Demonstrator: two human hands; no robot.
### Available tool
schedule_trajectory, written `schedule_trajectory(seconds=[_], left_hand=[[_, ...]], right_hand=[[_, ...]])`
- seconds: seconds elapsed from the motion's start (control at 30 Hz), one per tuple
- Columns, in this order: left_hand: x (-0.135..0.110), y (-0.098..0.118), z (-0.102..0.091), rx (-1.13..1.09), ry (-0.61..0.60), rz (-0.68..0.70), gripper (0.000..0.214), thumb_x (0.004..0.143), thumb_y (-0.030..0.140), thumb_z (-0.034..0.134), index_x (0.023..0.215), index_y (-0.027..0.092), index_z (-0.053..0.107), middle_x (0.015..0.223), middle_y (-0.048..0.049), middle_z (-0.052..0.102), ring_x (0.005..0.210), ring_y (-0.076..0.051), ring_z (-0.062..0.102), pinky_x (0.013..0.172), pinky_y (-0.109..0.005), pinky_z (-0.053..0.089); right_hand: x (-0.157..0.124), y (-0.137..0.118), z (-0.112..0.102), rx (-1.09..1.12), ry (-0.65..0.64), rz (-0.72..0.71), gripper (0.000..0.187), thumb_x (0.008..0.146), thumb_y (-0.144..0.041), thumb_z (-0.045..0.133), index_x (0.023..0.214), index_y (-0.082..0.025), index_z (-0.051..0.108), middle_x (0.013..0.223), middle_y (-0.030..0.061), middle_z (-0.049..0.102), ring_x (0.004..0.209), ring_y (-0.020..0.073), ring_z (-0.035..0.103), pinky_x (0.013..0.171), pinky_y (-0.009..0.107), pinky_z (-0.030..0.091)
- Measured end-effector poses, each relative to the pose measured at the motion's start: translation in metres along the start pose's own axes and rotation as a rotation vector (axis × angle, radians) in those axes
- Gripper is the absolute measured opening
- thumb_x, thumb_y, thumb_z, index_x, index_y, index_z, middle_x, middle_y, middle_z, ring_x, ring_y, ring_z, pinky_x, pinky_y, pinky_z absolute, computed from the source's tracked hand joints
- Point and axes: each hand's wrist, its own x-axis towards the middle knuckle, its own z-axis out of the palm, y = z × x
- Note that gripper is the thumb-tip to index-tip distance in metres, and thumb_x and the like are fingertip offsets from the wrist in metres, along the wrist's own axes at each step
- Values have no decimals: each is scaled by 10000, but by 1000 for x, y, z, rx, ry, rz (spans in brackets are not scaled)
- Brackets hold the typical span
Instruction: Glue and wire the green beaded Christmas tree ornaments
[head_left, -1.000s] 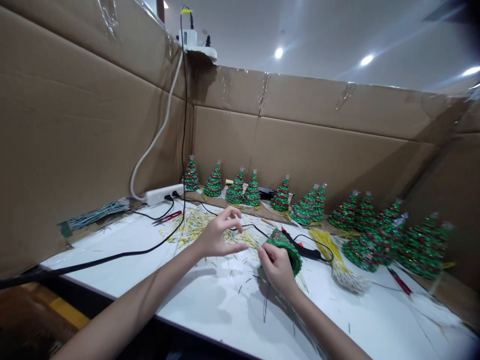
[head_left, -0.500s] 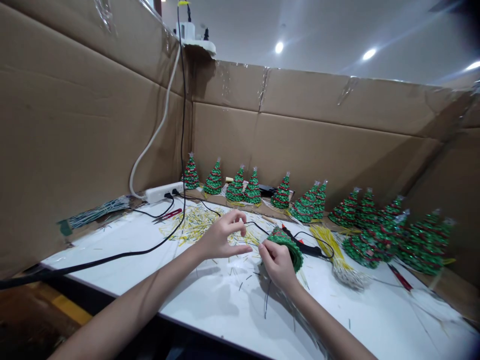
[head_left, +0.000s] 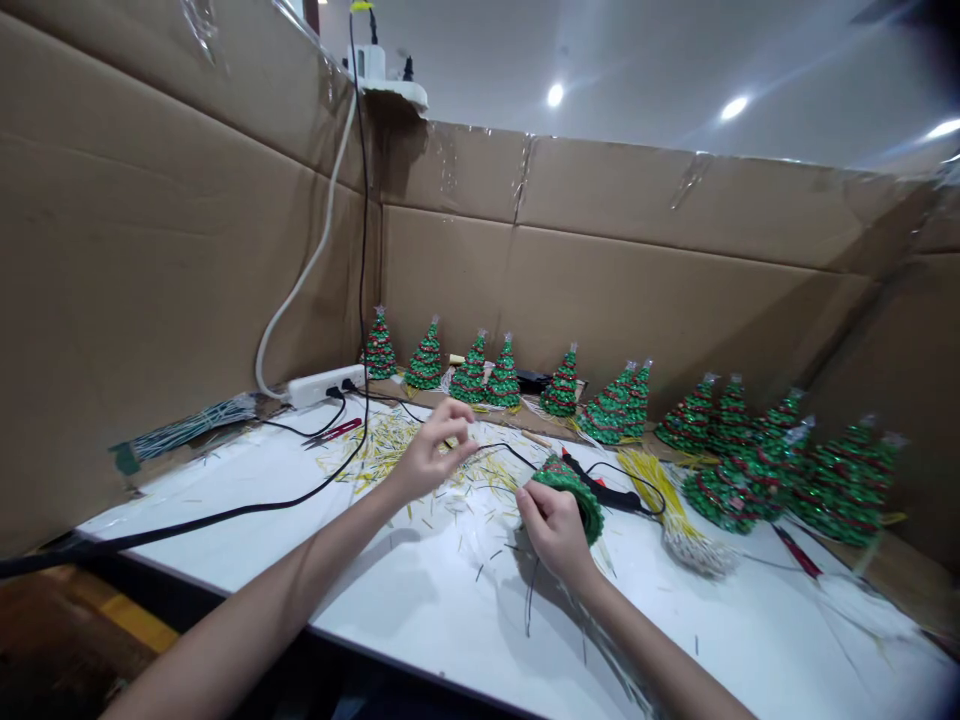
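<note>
My right hand (head_left: pixel 553 530) grips a small green beaded Christmas tree (head_left: pixel 571 488) tipped on its side, just above the white tabletop (head_left: pixel 420 590). A thin dark wire hangs down from that hand. My left hand (head_left: pixel 431 452) is raised a little to the left of the tree, above a scatter of yellow wire offcuts (head_left: pixel 390 445). Its thumb and fingertips are pinched together; what they hold is too small to make out.
A row of finished green beaded trees (head_left: pixel 600 405) lines the cardboard back wall. A black tool with a red tip (head_left: pixel 600 488), a yellow wire bundle (head_left: pixel 667 515), a white power strip (head_left: pixel 326 385), red snips (head_left: pixel 337 432) and a black cable (head_left: pixel 225 512) lie on the table.
My left hand has moved a little back and to the left, and its spread fingers have closed into a pinch. My right hand and the tree have hardly moved.
</note>
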Motion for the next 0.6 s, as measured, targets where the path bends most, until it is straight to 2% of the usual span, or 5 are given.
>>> schedule_trajectory(seconds=[0.07,0.13,0.27,0.43,0.6], left_hand=[[3,-7,-8,8,167,-66,281,871,304,541,644,172,442,938,-47,520,931,-170,508,874,-307,402],[5,-13,-13,50,230,-124,363,867,341,541,580,172,398,861,-32,522,850,-156,521,833,-295,408],[2,-14,-11,67,57,-165,410,814,424,598,524,154,493,865,-39,542,855,-169,539,825,-304,411],[-1,-11,2,-75,-178,-190,267,701,442,726,707,177,692,974,-55,553,957,-198,547,829,-310,430],[-3,-16,12,-258,-211,-233,249,713,406,731,665,167,676,971,-57,560,974,-196,547,910,-343,399]], right_hand=[[0,2,-1,21,24,23,398,898,-328,413,553,-204,257,487,-58,221,447,83,240,473,275,162],[0,2,-1,69,40,53,398,907,-347,404,558,-205,275,499,-55,240,463,88,252,475,271,173],[1,0,0,173,42,88,391,922,-376,391,582,-206,297,527,-53,261,488,94,261,481,264,191],[1,-1,1,213,55,104,388,922,-384,406,593,-206,301,539,-55,267,498,94,264,484,263,196],[0,0,0,214,50,102,389,923,-390,403,594,-205,309,541,-55,266,503,96,260,487,265,197]])
